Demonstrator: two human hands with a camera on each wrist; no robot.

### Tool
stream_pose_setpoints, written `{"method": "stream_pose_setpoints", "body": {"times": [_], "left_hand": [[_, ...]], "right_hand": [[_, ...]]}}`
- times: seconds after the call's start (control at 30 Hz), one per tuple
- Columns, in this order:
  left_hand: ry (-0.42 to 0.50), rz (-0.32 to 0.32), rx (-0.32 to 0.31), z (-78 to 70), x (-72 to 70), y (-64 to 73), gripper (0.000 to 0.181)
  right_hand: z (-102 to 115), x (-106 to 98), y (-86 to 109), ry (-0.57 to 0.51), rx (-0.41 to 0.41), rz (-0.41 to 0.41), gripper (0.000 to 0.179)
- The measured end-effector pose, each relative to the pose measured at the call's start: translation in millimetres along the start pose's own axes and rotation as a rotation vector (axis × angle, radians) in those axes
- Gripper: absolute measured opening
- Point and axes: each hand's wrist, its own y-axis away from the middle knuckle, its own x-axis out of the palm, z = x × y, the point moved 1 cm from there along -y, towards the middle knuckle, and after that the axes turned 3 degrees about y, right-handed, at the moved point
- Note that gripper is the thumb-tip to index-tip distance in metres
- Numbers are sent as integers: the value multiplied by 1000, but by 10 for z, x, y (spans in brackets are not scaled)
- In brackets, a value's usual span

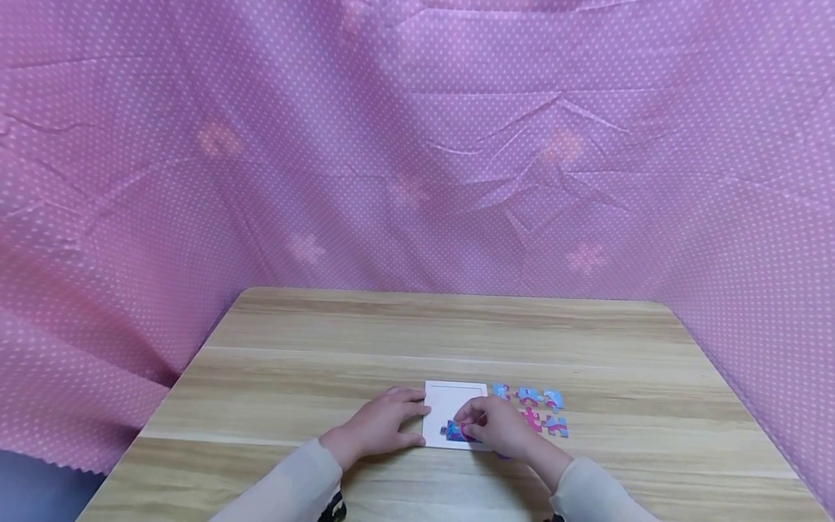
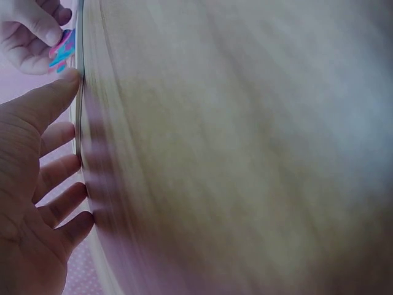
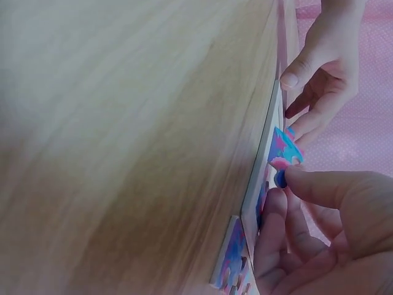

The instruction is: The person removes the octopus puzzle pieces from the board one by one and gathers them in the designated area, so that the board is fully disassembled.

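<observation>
A white puzzle tray (image 1: 449, 397) with a raised border lies flat on the table. My left hand (image 1: 388, 422) rests at its left edge, fingers spread and fairly straight, the tips touching the rim. Over the tray's lower part, my right hand (image 1: 499, 428) pinches a blue-and-pink jigsaw piece (image 3: 284, 149) between thumb and fingers. In the right wrist view this piece stands tilted above the tray's surface. The same colours show at the right fingertips in the left wrist view. My right hand hides the tray's lower right part.
Several loose jigsaw pieces lie right of the tray, among them a blue one (image 1: 553, 400), a pink one (image 1: 531, 418) and a blue-and-pink one (image 1: 556, 425). One more (image 3: 230, 252) lies beside the tray's edge. A pink dotted cloth (image 1: 417, 181) hangs behind the wooden table (image 1: 326, 326).
</observation>
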Motion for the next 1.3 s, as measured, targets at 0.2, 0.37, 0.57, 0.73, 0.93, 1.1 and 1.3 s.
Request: {"method": "stream_pose_setpoints", "body": {"times": [0.2,0.37,0.57,0.73,0.93,1.1,1.3], "left_hand": [[-8,-14,7,15,10,-5,52],[-6,-2,2,20,6,-11,52],[-9,-5,7,30,6,-9,52],[-4,-5,5,36,11,-10,51],[-7,-3,0,46,18,-13,51],[-4,-1,-3,41,8,-14,51],[-5,2,-4,56,11,-25,51]], "right_hand": [[-26,-75,-1,-48,-34,2,11],[-103,-197,32,-96,-43,-3,12],[-222,-351,132,-85,-37,-31,12],[-349,-466,243,-77,-32,-36,14],[-483,-582,367,-55,0,-9,15],[-575,-673,467,-45,25,23,14],[-641,-728,554,-99,3,75,12]]}}
